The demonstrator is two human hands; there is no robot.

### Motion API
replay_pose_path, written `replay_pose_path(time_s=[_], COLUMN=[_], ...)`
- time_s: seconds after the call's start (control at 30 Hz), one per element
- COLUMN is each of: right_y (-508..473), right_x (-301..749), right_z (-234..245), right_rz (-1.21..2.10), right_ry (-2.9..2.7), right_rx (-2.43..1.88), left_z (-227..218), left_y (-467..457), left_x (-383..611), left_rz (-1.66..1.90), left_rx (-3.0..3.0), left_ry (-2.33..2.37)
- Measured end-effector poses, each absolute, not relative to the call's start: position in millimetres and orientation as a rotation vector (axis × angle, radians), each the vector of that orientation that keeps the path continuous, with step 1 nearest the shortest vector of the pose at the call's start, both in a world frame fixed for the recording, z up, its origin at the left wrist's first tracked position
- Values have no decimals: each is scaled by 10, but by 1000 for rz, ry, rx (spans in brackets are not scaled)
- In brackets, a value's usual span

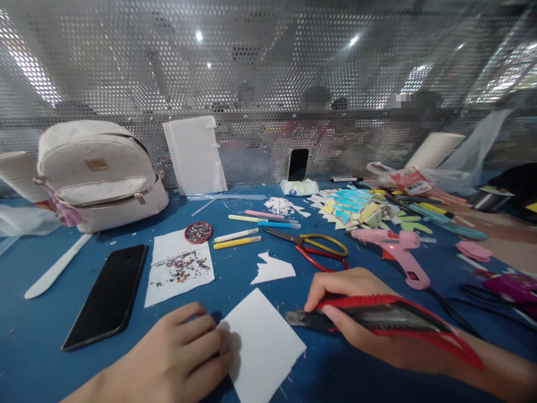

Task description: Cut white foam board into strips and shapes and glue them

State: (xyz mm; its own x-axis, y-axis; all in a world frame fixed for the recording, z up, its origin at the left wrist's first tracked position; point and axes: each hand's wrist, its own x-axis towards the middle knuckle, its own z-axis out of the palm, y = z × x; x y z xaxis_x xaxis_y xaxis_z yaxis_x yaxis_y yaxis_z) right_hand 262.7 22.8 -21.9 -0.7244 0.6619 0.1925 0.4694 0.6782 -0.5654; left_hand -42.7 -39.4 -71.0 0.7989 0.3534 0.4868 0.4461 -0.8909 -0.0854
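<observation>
Leftmost, one slanting stack of white paper cups (19, 174) stands beside one cream backpack with a small metal plate (98, 176). Before them lie one white plastic knife (59, 266) and one flat black phone (106, 296). Next comes one white paper sheet strewn with dark and orange flakes (161, 280), one round red-rimmed dish of speckled bits (198, 232) overlapping its upper edge.

The left hand (191, 352) has its fingers curled at the left side of one square white card (264, 350), which lies flat between the two hands; whether they pinch it I cannot tell. Beyond are five slim coloured pens (237, 242), one jagged white offcut (273, 270) and one pair of scissors with one yellow and one red handle (312, 246). Farther back, one upright phone (298, 164) stands at one pack of wipes (298, 187).

The right hand (356, 313) is closed around one red-framed utility knife (386, 314), its blade end just beside the card's right edge. One pink glue gun (396, 246) lies beyond, near one heap of blue, yellow and white scraps (352, 207).

Underneath, the tabletop (25, 330) is blue; behind it rises a perforated metal screen (251, 84), with ceiling lights showing as bright spots.
</observation>
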Motion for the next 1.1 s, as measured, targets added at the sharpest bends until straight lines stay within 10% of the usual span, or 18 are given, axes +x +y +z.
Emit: replay_pose_path(time_s=[1.1], right_y=[358], right_x=[2248], right_z=[-539], right_rz=[404], right_ry=[-2621], right_rx=[-386], left_z=[-1014], left_y=[-434], left_x=[-234], left_rz=[-433], left_rx=[-2706], left_ry=[-695])
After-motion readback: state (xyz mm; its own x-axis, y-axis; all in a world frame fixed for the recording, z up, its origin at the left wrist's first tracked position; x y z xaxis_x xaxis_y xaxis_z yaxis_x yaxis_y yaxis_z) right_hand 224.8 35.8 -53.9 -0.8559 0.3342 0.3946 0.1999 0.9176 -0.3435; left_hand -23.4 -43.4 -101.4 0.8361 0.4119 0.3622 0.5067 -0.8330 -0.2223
